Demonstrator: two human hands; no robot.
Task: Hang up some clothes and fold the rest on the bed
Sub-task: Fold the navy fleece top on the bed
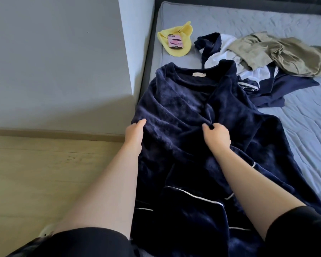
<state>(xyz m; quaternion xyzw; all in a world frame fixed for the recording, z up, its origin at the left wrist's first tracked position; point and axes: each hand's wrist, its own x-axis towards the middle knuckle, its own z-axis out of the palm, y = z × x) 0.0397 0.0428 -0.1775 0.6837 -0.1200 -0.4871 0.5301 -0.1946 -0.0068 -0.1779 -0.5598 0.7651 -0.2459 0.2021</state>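
A dark navy fleece robe (189, 112) with thin white piping lies spread along the left side of the grey bed (304, 127), collar away from me. My left hand (135, 134) grips the robe's left edge, fingers tucked under the fabric. My right hand (216, 134) pinches a fold near the robe's middle. Behind the robe lies a heap of clothes: an olive satin garment (278, 52), a white one (224, 51) and a navy one (285, 86).
A yellow cloth (176, 51) lies near the bed's far left corner with a pink-cased phone (175, 41) on top. A grey wall (59, 58) and wooden floor (44, 173) run along the bed's left side. A dark headboard (248, 2) spans the back.
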